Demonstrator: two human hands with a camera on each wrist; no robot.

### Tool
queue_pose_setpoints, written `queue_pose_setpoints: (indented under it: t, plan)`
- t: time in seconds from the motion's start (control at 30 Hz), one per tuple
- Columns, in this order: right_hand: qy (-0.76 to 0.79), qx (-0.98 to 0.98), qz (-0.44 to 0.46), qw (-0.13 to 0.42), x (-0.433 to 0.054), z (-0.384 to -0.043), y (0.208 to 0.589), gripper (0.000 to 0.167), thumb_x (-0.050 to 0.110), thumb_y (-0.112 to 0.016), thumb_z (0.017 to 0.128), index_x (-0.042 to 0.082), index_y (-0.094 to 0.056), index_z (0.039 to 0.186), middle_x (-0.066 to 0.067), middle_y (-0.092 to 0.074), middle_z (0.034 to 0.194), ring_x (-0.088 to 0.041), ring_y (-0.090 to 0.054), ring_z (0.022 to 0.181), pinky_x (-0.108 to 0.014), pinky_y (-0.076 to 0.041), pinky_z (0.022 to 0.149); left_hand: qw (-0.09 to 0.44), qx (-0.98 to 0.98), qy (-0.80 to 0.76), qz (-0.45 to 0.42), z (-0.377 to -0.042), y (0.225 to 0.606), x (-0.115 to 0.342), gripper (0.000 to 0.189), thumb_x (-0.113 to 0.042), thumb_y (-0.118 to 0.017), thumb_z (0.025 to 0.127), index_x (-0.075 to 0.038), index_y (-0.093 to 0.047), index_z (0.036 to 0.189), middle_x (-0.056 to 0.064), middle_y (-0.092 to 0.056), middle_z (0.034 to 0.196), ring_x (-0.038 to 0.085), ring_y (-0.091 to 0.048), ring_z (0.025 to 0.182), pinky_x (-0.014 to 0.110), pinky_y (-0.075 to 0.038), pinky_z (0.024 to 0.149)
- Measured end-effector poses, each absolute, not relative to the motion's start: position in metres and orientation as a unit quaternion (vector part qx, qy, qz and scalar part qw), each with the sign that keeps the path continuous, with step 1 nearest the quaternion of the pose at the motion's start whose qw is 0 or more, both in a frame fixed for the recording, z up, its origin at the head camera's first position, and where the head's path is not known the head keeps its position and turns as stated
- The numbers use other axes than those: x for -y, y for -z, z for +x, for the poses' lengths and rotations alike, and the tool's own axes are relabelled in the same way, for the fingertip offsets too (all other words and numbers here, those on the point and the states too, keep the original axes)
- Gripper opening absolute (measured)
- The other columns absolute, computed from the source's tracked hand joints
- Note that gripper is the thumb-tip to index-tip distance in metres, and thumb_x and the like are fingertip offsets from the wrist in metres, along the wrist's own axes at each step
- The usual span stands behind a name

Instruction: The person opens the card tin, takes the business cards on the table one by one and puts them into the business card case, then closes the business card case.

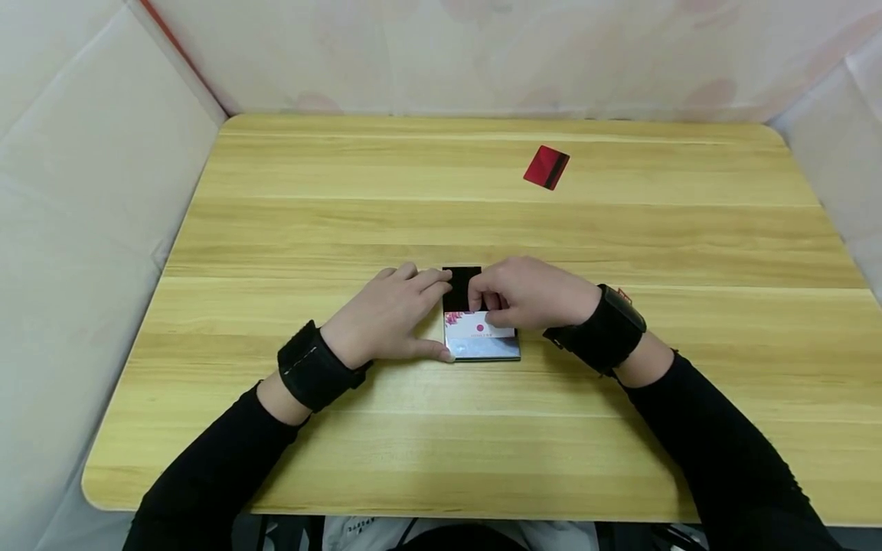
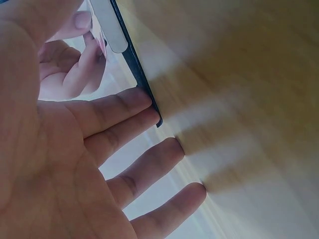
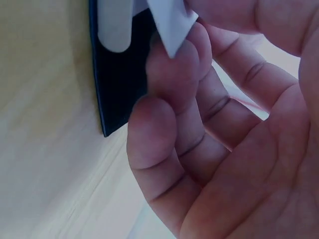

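A small flat card case lies unfolded in front of the person, with a black flap on the far side and a shiny silver part on the near side. Over the silver part is a white card with pink flowers and a pink dot. The right hand pinches the card between thumb and curled fingers; in the right wrist view the white corner pokes out between them. Along the case's left side, the left hand spreads its straight fingers, two touching the black edge, thumb at the near corner.
A red card with a black stripe lies farther back on the wooden table. Pale cloth walls close in the back and both sides. Black bands circle both wrists.
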State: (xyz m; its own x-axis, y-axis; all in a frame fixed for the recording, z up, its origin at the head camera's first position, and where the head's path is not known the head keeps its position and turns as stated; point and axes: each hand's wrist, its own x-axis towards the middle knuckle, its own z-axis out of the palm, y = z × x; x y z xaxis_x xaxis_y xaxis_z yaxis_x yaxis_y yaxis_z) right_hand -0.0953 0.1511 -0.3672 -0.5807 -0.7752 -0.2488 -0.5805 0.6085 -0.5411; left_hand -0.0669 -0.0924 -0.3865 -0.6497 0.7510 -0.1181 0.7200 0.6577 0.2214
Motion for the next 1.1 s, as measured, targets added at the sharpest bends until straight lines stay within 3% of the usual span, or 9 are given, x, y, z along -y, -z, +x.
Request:
queue_pose_setpoints:
  t: [1.1]
  plan:
    - [0.201, -0.865, -0.379, 0.262, -0.1465, -0.0896, 0.3735, 0.008, 0.011, -0.071, 0.084, 0.018, -0.068, 0.087, 0.009, -0.06, 0.069, -0.007, -0.054, 0.065, -0.028, -0.047, 0.063, 0.1, -0.903, -0.076, 0.411, -0.0664, 0.3893, 0.094, 0.1, -0.078, -0.063, 0.077, -0.005, -0.051, 0.144, 0.007, -0.045, 0.153, 0.029, -0.05, 0.119, 0.048, -0.046, 0.099]
